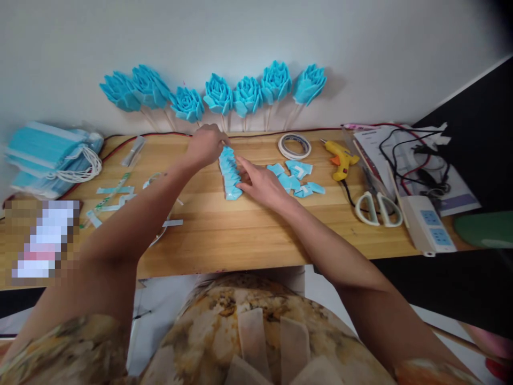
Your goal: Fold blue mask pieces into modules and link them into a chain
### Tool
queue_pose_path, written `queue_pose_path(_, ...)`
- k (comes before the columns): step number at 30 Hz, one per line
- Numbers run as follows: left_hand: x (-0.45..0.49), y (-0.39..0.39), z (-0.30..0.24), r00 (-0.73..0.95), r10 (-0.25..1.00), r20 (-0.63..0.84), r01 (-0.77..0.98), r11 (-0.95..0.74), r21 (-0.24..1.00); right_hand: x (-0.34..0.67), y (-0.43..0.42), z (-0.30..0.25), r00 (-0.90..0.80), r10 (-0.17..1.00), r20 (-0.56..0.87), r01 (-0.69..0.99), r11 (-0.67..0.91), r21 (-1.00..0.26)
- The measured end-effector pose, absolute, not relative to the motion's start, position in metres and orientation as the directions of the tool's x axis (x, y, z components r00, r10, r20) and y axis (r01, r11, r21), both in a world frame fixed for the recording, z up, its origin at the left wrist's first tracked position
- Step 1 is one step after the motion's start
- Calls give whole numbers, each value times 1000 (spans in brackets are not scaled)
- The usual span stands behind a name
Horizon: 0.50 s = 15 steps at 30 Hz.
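A strip of overlapping folded light-blue pieces, resembling mask fabric, lies lengthwise on the wooden table. At its far end, my left hand has its fingers bent and closed on the strip's tip. My right hand rests along the strip's right edge, thumb and forefinger stretched apart and touching it; its other fingers are partly hidden. Just right of that hand lie several loose folded blue pieces. Behind them sits a roll of white tape.
Blue fabric roses on sticks lean against the wall. Stacked blue masks, cut strips and a blurred phone-like object occupy the left. At right are a yellow glue gun, white-handled scissors, a power strip and cables.
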State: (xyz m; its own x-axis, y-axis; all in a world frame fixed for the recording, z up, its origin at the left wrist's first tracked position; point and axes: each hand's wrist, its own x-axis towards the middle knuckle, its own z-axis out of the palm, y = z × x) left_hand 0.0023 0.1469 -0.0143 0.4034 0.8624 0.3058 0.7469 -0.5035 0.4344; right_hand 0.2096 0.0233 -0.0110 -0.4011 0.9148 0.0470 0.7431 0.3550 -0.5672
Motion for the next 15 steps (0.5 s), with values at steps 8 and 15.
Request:
queue_pose_path(8, 20, 151, -14, 379, 913, 151, 859, -407, 310, 212, 24, -4, -438, 899, -6, 759, 367, -539)
queue_pose_path(15, 25, 155, -12, 345, 926, 152, 840, -377, 390, 218, 24, -3, -512, 859, 9, 724, 437, -534)
